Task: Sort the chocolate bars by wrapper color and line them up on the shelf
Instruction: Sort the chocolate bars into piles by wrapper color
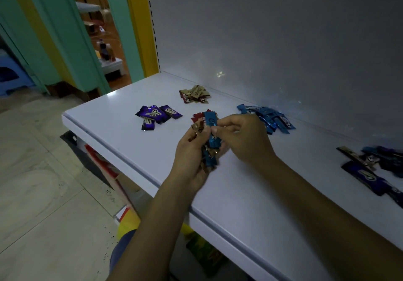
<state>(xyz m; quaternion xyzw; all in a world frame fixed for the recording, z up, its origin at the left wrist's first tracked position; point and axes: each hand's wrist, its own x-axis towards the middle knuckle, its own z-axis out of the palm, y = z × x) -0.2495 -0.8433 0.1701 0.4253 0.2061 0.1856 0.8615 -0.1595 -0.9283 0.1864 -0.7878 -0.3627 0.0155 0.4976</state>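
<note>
Purple bars (158,115), gold bars (194,94), blue bars (267,117), white shelf (113,123).

Background: pale tiled floor (43,193) on the left, teal pillars (72,40) with a yellow upright (139,23) beside them, a blue plastic stool (11,73) at the far left edge, and a plain grey back panel (261,30) with a slotted strip (152,19) down its left side. Through the gap between the pillars: a dark bottle (104,50) standing on a low white table (113,66), wood-toned floor behind it, rest too dim to tell. Lower level, bottom centre: red-and-white packets (102,163), a yellow packet (128,224) and a green packet (205,252), labels unreadable.
</note>
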